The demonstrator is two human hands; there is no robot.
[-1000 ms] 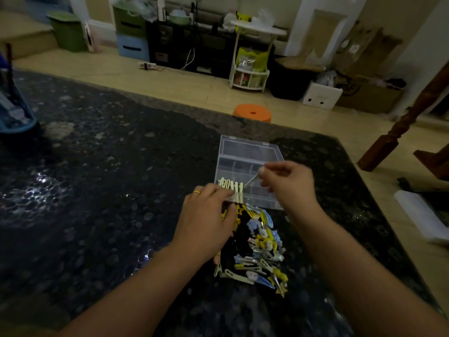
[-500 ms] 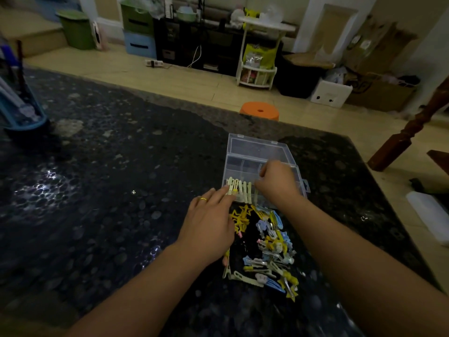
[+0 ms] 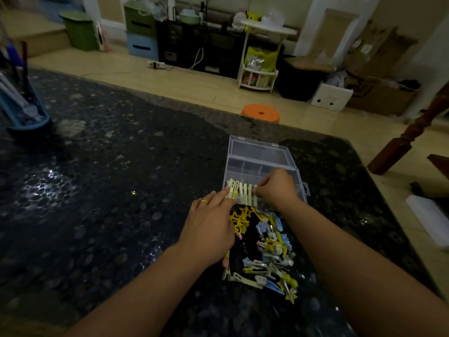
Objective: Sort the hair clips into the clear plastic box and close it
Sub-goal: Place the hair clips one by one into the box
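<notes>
Two hands work at my open box (image 3: pixel 257 154): right hand (image 3: pixel 277 188) pinches a cream clip (image 3: pixel 255 195), covering near compartments; left hand (image 3: pixel 209 229), fingers straight, hides part of the clip pile (image 3: pixel 269 254).

Both bare forearms enter from the bottom edge and converge toward twelve o'clock. The left hand (image 3: pixel 209 229) lies palm down, its fingers straight and stretched toward one o'clock, with a gold ring on one finger. The right hand (image 3: pixel 277 187) sits just beyond it at about one o'clock, knuckles up, fingers curled under, thumb and fingertips pinching a pale cream, slim plastic hair clip (image 3: pixel 255 196).
</notes>
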